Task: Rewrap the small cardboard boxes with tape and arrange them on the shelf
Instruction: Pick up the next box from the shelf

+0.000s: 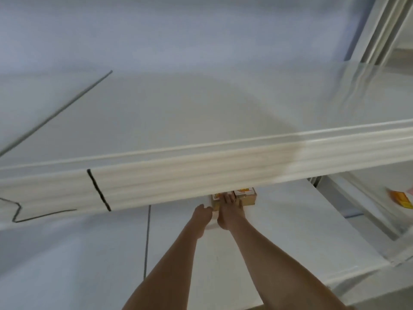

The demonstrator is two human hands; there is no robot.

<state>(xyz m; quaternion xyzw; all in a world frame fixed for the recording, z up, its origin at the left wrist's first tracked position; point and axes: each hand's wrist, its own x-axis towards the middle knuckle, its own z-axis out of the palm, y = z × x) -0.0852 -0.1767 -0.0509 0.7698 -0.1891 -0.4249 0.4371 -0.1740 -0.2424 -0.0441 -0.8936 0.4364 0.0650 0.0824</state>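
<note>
Cardboard boxes (pixel 244 198) under shelf lip (pixel 201 175); right hand (pixel 231 212) fingers flat atop; left hand (pixel 202 214) curled, empty, beside.

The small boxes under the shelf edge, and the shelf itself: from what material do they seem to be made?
The small boxes look like plain brown cardboard, matte, with orange and yellow printed labels; any tape on them is too blurred to tell. The shelf seems to be white painted or laminated board, smooth with a faint sheen; its front edge looks ribbed, though motion blur may cause that.
</note>
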